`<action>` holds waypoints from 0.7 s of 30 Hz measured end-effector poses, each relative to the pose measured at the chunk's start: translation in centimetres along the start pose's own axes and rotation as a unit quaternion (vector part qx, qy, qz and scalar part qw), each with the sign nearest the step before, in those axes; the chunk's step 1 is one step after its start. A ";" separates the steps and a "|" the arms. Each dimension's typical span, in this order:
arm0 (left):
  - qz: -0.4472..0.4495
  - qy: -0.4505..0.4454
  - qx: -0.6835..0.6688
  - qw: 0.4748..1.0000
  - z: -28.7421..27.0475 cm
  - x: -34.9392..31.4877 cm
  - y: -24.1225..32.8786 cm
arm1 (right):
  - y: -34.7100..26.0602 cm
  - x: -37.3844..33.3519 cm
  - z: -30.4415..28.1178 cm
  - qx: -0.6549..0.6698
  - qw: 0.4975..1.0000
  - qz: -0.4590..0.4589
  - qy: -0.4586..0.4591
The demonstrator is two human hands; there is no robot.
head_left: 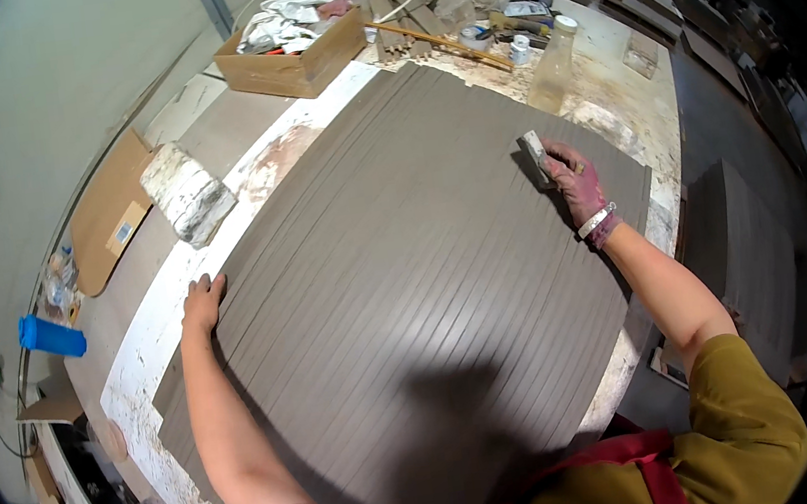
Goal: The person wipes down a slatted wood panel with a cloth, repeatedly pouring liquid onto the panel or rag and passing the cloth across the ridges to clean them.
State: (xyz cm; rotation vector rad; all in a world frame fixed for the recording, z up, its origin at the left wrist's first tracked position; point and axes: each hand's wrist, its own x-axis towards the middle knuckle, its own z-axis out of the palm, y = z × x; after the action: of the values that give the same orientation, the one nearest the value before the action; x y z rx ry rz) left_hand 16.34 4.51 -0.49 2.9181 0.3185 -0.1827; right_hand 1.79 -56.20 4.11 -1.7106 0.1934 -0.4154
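Note:
Grey-brown strips (369, 216) lie side by side, forming a broad slatted sheet on the worktable. My left hand (200, 302) is bare and rests at the sheet's left edge, fingers spread and holding nothing. On the far right part of the sheet, my right hand (576, 180) wears a stained reddish glove and a pale band at the wrist. Its fingers are closed around a small whitish block (534, 150), which looks like a sanding block. The block is tilted up on edge over the strips; its underside is hidden.
Left of the sheet sits a white wrapped bundle (185, 193), with flat cardboard (112, 212) and a blue cup (53, 336) beyond. At the back stand a cardboard box (300, 68) of rags, a wooden stick (443, 43), scraps and a cloudy bottle (552, 67).

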 end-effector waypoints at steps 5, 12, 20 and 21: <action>0.030 0.042 -0.002 0.999 0.4 -0.5 2.0 | 0.6 0.0 -0.8 -0.012 1.000 -0.002 0.017; 0.044 0.023 -0.092 0.995 -1.2 -2.4 4.1 | 0.6 0.1 -1.1 0.025 0.999 0.022 0.026; 0.054 0.030 -0.134 0.989 -3.4 -4.7 5.7 | 0.2 -0.3 -0.8 0.027 0.999 0.010 0.016; 0.053 0.033 -0.144 0.988 -4.1 -5.2 6.2 | 0.1 -0.2 -0.9 0.024 1.000 0.010 0.015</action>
State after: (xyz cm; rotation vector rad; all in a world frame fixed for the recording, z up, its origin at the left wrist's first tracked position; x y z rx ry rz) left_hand 13.12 -1.62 5.44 2.6487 0.1824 -0.0214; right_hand 1.22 -56.97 4.14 -1.6542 0.2197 -0.4277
